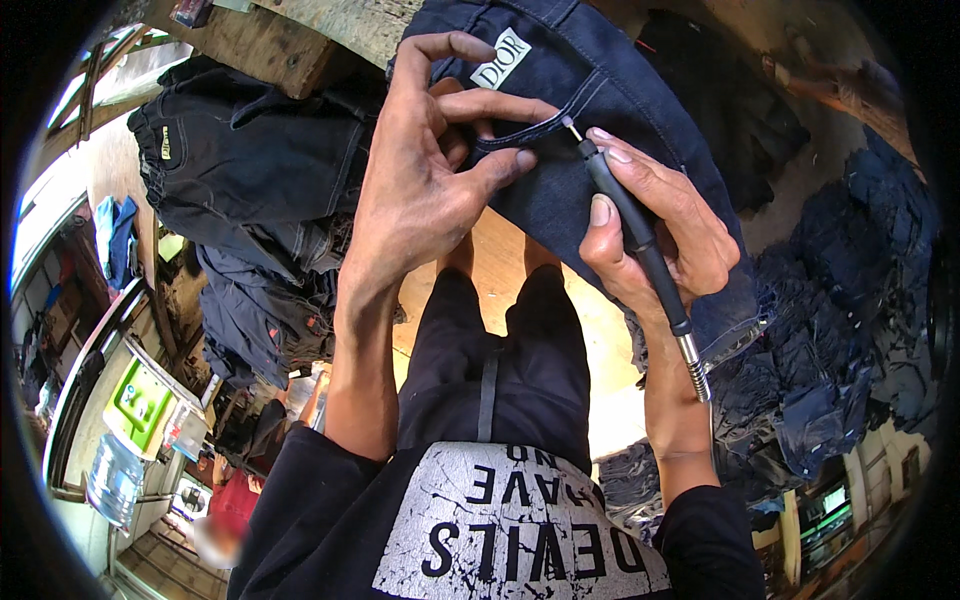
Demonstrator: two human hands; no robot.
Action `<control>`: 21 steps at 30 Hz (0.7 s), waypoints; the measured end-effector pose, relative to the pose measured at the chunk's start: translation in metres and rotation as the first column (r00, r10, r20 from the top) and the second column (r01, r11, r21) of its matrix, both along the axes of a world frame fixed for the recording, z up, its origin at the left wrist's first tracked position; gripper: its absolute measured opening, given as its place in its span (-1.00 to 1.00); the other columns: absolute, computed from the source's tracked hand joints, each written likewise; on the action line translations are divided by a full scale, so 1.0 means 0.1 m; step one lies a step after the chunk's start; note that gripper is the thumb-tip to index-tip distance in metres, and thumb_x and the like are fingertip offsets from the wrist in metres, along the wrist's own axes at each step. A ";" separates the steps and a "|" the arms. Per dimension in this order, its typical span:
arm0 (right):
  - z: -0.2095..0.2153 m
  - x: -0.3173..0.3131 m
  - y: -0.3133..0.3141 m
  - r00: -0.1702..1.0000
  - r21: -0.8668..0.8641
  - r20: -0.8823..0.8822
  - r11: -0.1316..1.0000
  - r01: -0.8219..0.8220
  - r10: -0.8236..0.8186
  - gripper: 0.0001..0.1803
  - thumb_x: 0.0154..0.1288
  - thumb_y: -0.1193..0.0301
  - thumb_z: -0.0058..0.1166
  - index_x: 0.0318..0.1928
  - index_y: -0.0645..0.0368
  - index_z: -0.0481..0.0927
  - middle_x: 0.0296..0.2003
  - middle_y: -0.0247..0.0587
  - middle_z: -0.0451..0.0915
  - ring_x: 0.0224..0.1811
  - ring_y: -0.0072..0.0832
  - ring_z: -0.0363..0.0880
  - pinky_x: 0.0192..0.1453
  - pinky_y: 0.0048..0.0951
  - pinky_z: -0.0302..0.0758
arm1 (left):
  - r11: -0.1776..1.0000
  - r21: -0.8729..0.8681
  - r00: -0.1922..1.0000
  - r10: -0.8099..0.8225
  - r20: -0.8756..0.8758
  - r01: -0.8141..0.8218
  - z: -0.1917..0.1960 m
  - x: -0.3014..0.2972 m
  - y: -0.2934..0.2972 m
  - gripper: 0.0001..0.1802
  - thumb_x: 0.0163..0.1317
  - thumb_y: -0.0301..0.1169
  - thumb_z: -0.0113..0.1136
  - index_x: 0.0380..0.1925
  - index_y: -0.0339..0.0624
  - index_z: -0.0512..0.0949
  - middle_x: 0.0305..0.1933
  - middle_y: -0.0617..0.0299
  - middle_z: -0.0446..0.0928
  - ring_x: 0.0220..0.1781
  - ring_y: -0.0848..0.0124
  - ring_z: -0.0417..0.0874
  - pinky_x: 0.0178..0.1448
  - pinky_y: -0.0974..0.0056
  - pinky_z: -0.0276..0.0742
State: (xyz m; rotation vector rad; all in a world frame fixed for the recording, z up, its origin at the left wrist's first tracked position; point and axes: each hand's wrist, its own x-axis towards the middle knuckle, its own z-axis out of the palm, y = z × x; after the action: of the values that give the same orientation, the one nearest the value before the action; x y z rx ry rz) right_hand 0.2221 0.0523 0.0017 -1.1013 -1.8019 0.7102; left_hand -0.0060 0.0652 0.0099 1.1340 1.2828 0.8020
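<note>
A dark blue denim garment (640,110) lies across the far edge of the work surface and hangs down towards me. It has a pale sewn label and a curved, double-stitched pocket edge. My left hand (425,165) grips the pocket edge, one finger stretched along the seam and the thumb below it; some fingertips are hidden. In my right hand (670,215) is a slim black rotary tool (630,205), held like a pen, with a springy metal sleeve at its rear end. Its small pinkish tip meets or almost meets the pocket seam beside my left fingertip.
Dark garments (250,150) are piled on the left, and a big heap of dark denim (820,330) fills the right. A wooden board (270,50) lies at the far left. Further off stand a water bottle (112,480) and a green tray (140,400). Other people are partly visible.
</note>
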 end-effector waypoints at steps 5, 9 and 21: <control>-0.03 -0.01 -0.01 0.999 0.012 -0.021 1.000 0.029 -0.029 -0.63 0.24 0.57 0.33 0.07 0.37 0.75 -0.03 0.22 0.83 0.05 -0.08 0.88 0.21 -0.22 0.79 | 1.000 0.021 1.000 -0.015 -0.011 0.015 0.01 0.01 -0.01 -0.16 0.26 -0.80 0.41 0.41 -0.23 0.15 0.16 -0.14 0.76 0.21 0.25 0.80 0.35 0.22 0.74; -0.04 -0.01 -0.02 0.999 0.023 -0.017 0.998 0.050 -0.050 -0.63 0.21 0.59 0.31 0.06 0.38 0.76 -0.04 0.22 0.83 0.04 -0.09 0.89 0.20 -0.22 0.79 | 0.999 0.044 1.000 -0.011 0.013 0.010 0.01 0.04 -0.02 -0.17 0.25 -0.80 0.41 0.40 -0.22 0.16 0.18 -0.13 0.76 0.24 0.24 0.78 0.37 0.21 0.73; 0.00 -0.06 -0.01 0.988 0.006 -0.005 0.988 0.156 -0.155 -0.64 0.09 0.58 0.40 -0.05 0.36 0.80 -0.14 0.11 0.86 -0.07 -0.13 0.92 0.08 -0.27 0.83 | 0.998 0.033 0.998 -0.045 -0.035 0.046 0.05 0.06 0.00 -0.19 0.22 -0.81 0.39 0.37 -0.17 0.18 0.22 -0.08 0.76 0.27 0.28 0.75 0.44 0.21 0.64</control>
State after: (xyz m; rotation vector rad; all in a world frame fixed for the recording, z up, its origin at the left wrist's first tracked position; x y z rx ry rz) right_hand 0.2157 0.0509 0.0015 -1.2204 -1.6922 0.6126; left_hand -0.0004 0.0649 0.0153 1.2043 1.2714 0.7757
